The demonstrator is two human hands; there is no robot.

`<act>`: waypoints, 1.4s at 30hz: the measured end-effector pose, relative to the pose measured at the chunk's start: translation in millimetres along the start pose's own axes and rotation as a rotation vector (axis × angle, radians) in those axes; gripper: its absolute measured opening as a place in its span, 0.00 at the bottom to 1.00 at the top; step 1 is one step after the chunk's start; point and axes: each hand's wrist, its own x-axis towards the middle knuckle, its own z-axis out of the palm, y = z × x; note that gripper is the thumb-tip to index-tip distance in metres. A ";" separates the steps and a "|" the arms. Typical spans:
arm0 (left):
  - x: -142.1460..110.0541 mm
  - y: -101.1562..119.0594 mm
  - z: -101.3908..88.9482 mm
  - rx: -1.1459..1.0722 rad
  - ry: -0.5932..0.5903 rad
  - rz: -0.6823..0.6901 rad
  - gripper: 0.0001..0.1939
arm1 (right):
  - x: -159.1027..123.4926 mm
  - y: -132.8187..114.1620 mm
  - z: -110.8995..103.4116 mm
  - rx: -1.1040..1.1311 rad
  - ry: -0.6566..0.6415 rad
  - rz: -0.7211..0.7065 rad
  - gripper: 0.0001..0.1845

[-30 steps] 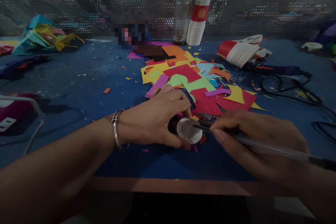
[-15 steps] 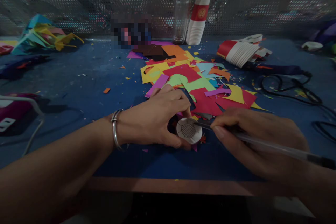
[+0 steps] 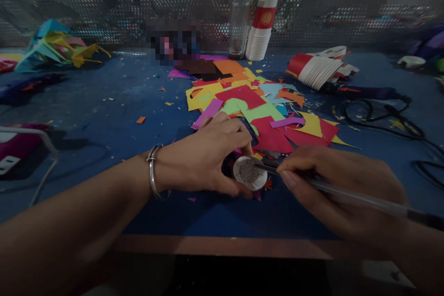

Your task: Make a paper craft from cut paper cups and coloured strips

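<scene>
My left hand point(image 3: 204, 159), with a silver bangle at the wrist, is curled round a small white round object point(image 3: 250, 173) that stands on the blue table point(image 3: 114, 101). A hatched grid is drawn on the object's round face. My right hand point(image 3: 342, 189) pinches a clear pen point(image 3: 350, 196), and the pen's tip rests on the upper right part of that face. Both hands sit near the table's front edge.
A heap of coloured paper scraps point(image 3: 256, 106) lies just beyond the hands. Behind it stand a clear bottle point(image 3: 240, 16) and a stack of paper cups point(image 3: 262, 30); another cup stack point(image 3: 317, 70) lies on its side. Black cables point(image 3: 388, 118) at right, folded paper point(image 3: 57, 46) far left.
The pen tip has shifted very slightly on the round face. The left hand has stayed where it was.
</scene>
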 end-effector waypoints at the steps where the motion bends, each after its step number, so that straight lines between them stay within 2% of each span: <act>1: 0.1 0.0 0.1 -0.003 0.000 0.003 0.26 | 0.1 0.0 0.1 0.002 0.000 -0.004 0.08; 18: -2.0 -0.6 -0.3 0.026 -0.006 -0.008 0.26 | 2.5 1.8 1.1 -0.068 0.044 0.004 0.08; 28: -3.9 3.9 -3.8 -0.005 -0.027 0.064 0.22 | 0.4 -4.2 -6.4 -0.086 0.104 0.046 0.08; 31: -6.7 5.7 -8.3 -0.006 -0.057 0.076 0.27 | -1.2 -6.2 -9.2 -0.119 0.129 0.091 0.08; 35: -10.3 5.9 -11.2 0.000 -0.002 0.029 0.35 | -2.2 -5.1 -9.7 -0.137 0.171 0.076 0.06; 38: -11.3 4.7 -10.4 0.028 0.032 -0.038 0.33 | 0.3 -2.8 -8.5 -0.095 0.155 0.042 0.07; 42: -10.3 3.5 -7.5 0.122 0.045 -0.122 0.35 | 6.7 -2.2 -8.7 -0.081 0.097 0.012 0.07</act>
